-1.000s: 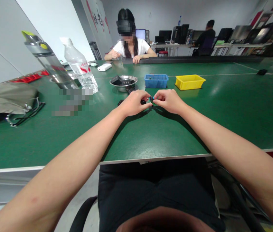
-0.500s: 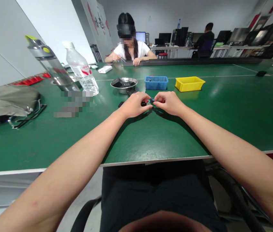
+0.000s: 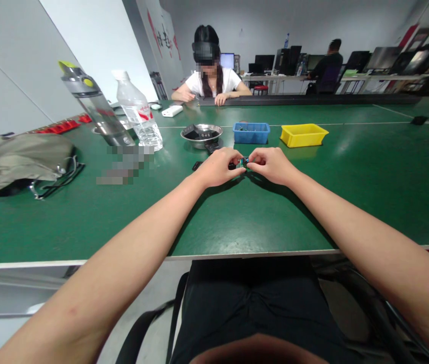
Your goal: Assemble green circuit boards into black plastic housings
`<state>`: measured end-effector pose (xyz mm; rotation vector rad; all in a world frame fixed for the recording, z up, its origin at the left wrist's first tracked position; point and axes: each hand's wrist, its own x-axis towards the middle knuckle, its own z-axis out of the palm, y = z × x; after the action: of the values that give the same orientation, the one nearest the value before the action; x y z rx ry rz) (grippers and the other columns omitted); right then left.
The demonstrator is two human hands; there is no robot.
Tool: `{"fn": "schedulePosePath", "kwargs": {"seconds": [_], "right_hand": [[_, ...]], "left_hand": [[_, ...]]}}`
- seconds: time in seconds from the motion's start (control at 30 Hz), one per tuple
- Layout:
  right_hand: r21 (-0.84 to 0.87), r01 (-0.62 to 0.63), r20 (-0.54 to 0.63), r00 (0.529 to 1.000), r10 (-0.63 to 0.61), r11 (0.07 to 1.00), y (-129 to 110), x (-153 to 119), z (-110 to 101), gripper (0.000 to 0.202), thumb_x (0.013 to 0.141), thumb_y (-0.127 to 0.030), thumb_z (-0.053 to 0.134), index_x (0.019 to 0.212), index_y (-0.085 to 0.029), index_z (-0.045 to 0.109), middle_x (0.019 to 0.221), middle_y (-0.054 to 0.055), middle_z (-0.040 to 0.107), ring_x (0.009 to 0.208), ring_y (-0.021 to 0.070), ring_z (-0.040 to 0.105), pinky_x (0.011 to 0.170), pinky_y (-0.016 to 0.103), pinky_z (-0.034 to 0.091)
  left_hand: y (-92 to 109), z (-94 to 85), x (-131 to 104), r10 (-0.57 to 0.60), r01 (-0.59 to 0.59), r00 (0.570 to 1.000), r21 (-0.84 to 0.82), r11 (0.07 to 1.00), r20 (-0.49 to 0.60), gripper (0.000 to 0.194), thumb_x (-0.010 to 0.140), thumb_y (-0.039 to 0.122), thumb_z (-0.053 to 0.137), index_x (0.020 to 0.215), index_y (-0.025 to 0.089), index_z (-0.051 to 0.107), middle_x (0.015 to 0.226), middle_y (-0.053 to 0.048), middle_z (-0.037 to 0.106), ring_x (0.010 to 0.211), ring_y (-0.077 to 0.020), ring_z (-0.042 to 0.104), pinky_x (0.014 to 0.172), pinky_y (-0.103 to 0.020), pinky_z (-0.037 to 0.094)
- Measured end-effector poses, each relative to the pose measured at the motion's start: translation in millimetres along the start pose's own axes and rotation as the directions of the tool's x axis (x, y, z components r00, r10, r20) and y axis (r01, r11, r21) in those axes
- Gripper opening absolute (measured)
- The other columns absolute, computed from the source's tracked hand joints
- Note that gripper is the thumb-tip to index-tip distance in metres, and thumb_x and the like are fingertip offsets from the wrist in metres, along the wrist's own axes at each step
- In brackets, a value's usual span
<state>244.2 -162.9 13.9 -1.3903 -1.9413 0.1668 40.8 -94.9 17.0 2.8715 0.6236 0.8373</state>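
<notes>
A small green circuit board (image 3: 244, 163) with a blue and dark part on it sits between my two hands, low over the green table (image 3: 214, 222). My left hand (image 3: 222, 167) pinches its left side between thumb and fingers. From the right, my right hand (image 3: 271, 165) has its thumb and forefinger closed on the board's other end. Beyond my left hand stands a metal bowl (image 3: 201, 144) with black plastic pieces (image 3: 204, 134) in it. Further black pieces lie beside the bowl and by my left hand, partly hidden by it.
A blue bin (image 3: 251, 134) with small parts and a yellow bin (image 3: 304, 136) stand behind my hands. At the left are a water bottle (image 3: 138, 114), a grey drinking bottle (image 3: 98, 108) and a cloth bag (image 3: 20, 162). A person (image 3: 210, 76) sits across the table.
The whole view has shifted slightly, so things appear a little further right. Both hands keep their hold on the small board, which looks slightly turned.
</notes>
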Motion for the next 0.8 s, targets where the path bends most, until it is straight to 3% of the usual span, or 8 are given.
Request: {"fn": "schedulePosePath", "kwargs": {"seconds": [0.4,0.63,0.8], "right_hand": [[0.035,-0.045,0.021,0.999,0.044,0.998,7.3,-4.6,1.0,0.017,0.079,-0.034,0.071,0.081,-0.018,0.073,0.064,0.002,0.067,0.059,0.0177,0.057,0.062,0.032,0.040],[0.061,-0.056,0.031,0.998,0.054,0.997,14.7,-6.1,1.8,0.031,0.080,-0.051,0.074,0.082,-0.020,0.072,0.064,0.004,0.068,0.057,0.0187,0.057,0.057,0.033,0.042],[0.058,-0.058,0.028,0.998,0.056,0.997,15.7,-5.9,2.7,0.035,0.080,-0.054,0.074,0.082,-0.019,0.071,0.063,0.004,0.067,0.057,0.0185,0.056,0.056,0.033,0.043]], "left_hand": [[1.5,5.5,1.5,-0.010,0.010,0.999,0.010,1.000,0.030,0.018,0.089,0.029,0.072,0.099,0.014,0.069,0.090,-0.008,0.071,0.086,-0.0234,0.064,0.081,-0.036,0.047],[1.4,8.0,1.8,-0.007,0.007,1.000,0.015,1.000,0.030,0.016,0.090,0.028,0.071,0.097,0.014,0.068,0.094,-0.010,0.072,0.090,-0.0250,0.064,0.084,-0.038,0.047],[1.3,7.6,1.3,-0.003,0.002,1.000,0.015,1.000,0.031,0.017,0.091,0.028,0.071,0.100,0.013,0.069,0.095,-0.010,0.072,0.091,-0.0250,0.065,0.085,-0.038,0.048]]}}
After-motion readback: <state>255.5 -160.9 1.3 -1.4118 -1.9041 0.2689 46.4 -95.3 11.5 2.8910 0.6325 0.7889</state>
